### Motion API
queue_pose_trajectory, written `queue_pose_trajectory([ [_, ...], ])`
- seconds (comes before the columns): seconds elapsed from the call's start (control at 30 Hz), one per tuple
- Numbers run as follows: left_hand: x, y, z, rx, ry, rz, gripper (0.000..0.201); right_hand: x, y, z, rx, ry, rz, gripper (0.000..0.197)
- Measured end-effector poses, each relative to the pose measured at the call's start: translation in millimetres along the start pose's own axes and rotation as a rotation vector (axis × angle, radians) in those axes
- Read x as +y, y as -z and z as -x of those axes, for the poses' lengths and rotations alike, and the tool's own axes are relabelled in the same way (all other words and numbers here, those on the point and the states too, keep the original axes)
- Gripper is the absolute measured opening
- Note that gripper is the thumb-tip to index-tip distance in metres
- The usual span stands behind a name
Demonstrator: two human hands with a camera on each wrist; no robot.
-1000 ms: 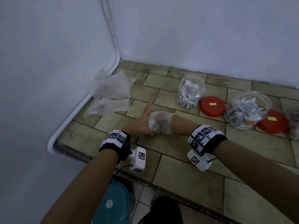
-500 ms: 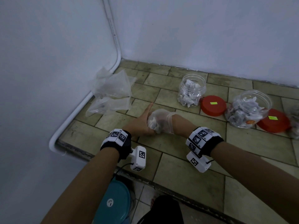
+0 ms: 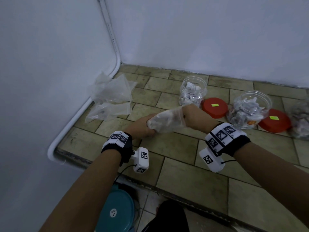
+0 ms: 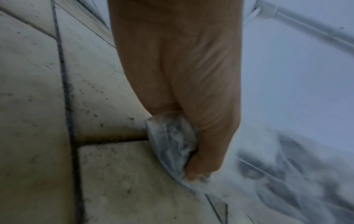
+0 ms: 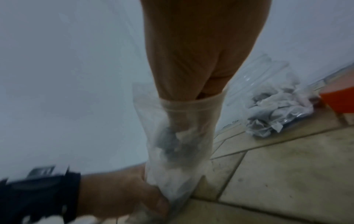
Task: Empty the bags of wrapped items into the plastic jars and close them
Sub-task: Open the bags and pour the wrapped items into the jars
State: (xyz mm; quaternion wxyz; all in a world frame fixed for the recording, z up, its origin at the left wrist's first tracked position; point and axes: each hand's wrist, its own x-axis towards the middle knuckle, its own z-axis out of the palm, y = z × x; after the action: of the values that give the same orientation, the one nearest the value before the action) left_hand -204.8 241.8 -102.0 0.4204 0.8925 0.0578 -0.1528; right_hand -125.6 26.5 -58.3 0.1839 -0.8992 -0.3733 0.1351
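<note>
A clear plastic bag (image 3: 173, 116) covers my right hand (image 3: 155, 123) like a glove. Inside it the fingers seem curled round a clump of wrapped items, blurred through the plastic (image 5: 172, 144). My left hand (image 3: 143, 126) grips the bag's closed far end (image 4: 172, 144) just above the tiled counter. Behind my hands stand two open clear jars, a smaller one (image 3: 192, 92) and a wider one (image 3: 249, 109), both partly filled with white wrapped items. A red lid (image 3: 214, 107) lies beside the first, another red lid (image 3: 274, 120) beside the second.
Empty clear bags (image 3: 112, 97) lie crumpled in the left corner by a white pipe (image 3: 80, 111). Another bag of wrapped items (image 3: 301, 121) sits at the right edge. White walls close in the counter at left and back. A teal round lid (image 3: 117, 211) is below the counter edge.
My right wrist has lifted and turned, drawing the bag out longer between the hands. My left hand's fingers, pointing forward before, now curl round the bag's end.
</note>
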Motion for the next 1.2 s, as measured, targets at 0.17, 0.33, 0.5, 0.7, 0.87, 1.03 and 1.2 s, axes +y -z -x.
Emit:
queue_pose_trajectory([
  [0.17, 5, 0, -1, 0.026, 0.019, 0.049, 0.064, 9, -2, -4, 0.046, 0.027, -0.052, 0.018],
  [0.33, 7, -2, 0, 0.066, 0.026, 0.147, 0.052, 2, 4, 4, 0.085, 0.039, -0.099, 0.011],
  [0.5, 6, -5, -3, 0.117, 0.054, 0.198, 0.048, 16, 26, 23, 0.247, 0.022, -0.308, 0.018],
  [0.7, 4, -3, -5, 0.100, 0.067, 0.306, 0.045, 25, 31, 28, 0.260, -0.018, -0.451, 0.023],
  [0.87, 0, 1, -9, 0.099, 0.098, 0.329, 0.046, 27, 46, 32, 0.356, -0.032, -0.561, 0.022],
  [1.03, -4, 2, -12, 0.128, 0.119, 0.395, 0.047, 41, 83, 22, 0.477, -0.074, -0.625, 0.024],
  [1.2, -5, 1, -15, 0.124, 0.135, 0.336, 0.060, 51, 101, -17, 0.418, -0.166, -0.199, 0.019],
])
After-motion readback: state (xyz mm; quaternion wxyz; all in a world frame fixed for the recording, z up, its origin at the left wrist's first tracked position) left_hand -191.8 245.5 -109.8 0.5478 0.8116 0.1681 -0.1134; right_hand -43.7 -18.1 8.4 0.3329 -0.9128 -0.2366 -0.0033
